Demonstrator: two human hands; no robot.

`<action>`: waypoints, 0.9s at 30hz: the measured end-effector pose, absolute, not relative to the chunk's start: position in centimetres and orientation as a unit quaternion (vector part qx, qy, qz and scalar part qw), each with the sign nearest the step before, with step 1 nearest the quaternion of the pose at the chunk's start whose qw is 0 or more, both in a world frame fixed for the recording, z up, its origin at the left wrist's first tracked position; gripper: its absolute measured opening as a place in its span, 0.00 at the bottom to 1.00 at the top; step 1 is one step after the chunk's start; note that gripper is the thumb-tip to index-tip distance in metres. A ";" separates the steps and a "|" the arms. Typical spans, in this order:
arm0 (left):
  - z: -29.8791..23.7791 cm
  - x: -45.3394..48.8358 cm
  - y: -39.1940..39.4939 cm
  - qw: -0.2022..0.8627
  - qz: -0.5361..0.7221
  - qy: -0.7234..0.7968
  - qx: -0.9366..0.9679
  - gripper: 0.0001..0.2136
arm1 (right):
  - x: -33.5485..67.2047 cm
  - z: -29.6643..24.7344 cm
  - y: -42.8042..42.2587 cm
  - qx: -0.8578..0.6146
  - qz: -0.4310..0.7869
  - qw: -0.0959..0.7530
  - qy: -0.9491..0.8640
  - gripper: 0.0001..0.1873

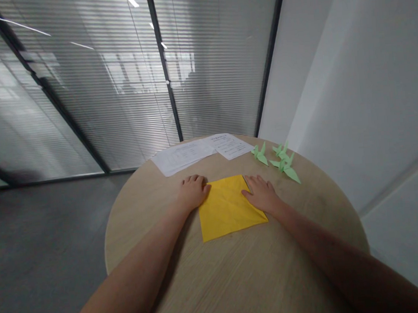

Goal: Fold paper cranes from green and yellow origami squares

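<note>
Left hand (193,193) and right hand (261,195), loosely spread, gripping nothing, touch yellow sheet (226,210); rightward slip could knock 3 cranes (287,165) off table's (329,214) right edge.

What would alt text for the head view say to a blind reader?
A person's left hand and right hand rest at opposite edges of a creased yellow, squarish sheet on a round, light wooden table. Beyond lie printed white papers and pale green origami cranes.

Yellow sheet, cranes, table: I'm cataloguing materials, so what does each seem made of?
Yellow sheet: matte, perhaps cloth or paper; soft creases leave it open.
Cranes: probably matte paper, given crisp folds.
Table: wood or wood-look laminate, dull finish; grain shows.
</note>
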State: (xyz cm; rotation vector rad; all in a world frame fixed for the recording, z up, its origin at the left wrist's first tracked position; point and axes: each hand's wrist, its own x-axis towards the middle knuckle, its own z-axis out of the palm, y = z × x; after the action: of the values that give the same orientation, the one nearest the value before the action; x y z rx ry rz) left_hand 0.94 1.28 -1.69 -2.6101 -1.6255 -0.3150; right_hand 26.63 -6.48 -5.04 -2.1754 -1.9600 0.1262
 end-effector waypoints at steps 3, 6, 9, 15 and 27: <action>-1.5 0.7 1.5 0.018 -0.119 -0.550 -0.826 0.20 | 26.3 -5.3 -6.4 -0.741 0.038 0.107 -0.661 0.33; -0.9 0.1 1.6 0.014 -0.129 -0.591 -0.796 0.23 | 26.5 -5.6 -6.2 -0.744 0.036 0.119 -0.657 0.32; -0.3 -0.3 1.6 0.018 -0.113 -0.618 -0.778 0.27 | 26.9 -6.0 -5.9 -0.755 0.031 0.130 -0.643 0.31; -0.2 0.7 1.1 -0.032 -0.102 -0.579 -0.808 0.24 | 27.5 -6.5 -5.5 -0.765 0.028 0.140 -0.628 0.31; -2.2 -1.2 3.4 -0.021 -0.116 -0.560 -0.820 0.21 | 26.6 -5.7 -6.2 -0.716 0.076 0.126 -0.682 0.33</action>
State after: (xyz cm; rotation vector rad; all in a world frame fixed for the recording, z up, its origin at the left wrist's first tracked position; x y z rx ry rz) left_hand -1.24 3.40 -2.23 -2.6115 -1.7813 -0.3699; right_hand 26.64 -6.23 -5.70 -2.0853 -1.9866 0.2216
